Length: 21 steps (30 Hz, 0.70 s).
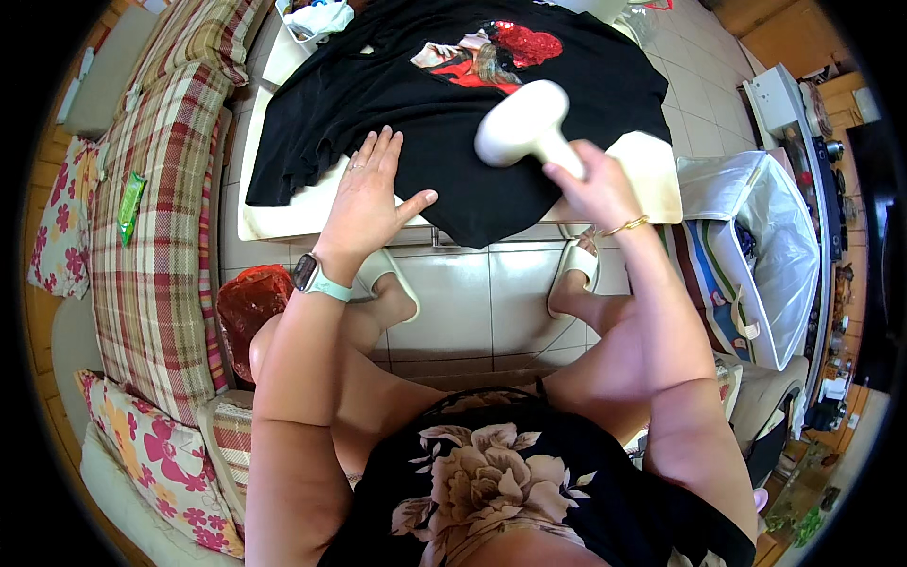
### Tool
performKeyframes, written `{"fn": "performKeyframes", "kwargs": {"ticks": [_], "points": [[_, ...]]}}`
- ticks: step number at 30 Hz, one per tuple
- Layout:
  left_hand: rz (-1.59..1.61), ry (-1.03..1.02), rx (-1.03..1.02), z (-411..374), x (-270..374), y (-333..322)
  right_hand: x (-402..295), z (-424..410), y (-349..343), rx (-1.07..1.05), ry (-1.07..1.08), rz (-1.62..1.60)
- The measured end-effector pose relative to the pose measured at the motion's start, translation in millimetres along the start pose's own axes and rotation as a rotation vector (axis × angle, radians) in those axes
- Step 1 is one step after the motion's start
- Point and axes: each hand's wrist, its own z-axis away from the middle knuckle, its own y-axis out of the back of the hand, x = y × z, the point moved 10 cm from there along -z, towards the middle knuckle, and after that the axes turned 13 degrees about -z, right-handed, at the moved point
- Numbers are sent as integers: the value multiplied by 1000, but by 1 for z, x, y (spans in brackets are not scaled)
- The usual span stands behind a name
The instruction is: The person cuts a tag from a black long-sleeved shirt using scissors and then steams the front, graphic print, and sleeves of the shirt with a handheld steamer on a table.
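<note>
A black T-shirt (468, 170) lies spread over a pale table (641, 170), its near hem hanging past the front edge. Its print has a figure in red and a red sequin heart (528, 44). My right hand (602, 181) grips the handle of a white handheld appliance (528, 120) with a broad rounded head. That head is over the right part of the shirt; I cannot tell whether it touches the cloth. My left hand (372, 188) rests flat, fingertips on the shirt's left side and thumb spread along its lower edge, holding nothing.
A plaid-covered sofa (152, 283) with a green packet (130, 205) runs along the left. On the floor by my left leg is a red plastic bag (251, 312). To the right stands an open fabric storage bin (772, 269). A white container (305, 28) sits at the table's far left.
</note>
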Motion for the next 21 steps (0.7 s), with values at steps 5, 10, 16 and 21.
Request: {"fn": "performKeyframes", "kwargs": {"ticks": [5, 10, 16, 21], "points": [[-51, -37, 91, -13, -8, -4, 69, -10, 78, 290, -101, -21], [-18, 50, 270, -27, -36, 12, 70, -4, 81, 282, -89, 31], [187, -153, 379, -8, 26, 57, 61, 0, 87, 316, -35, 75], [127, -261, 142, 23, 52, 16, 25, 23, 55, 191, 42, -49]]}}
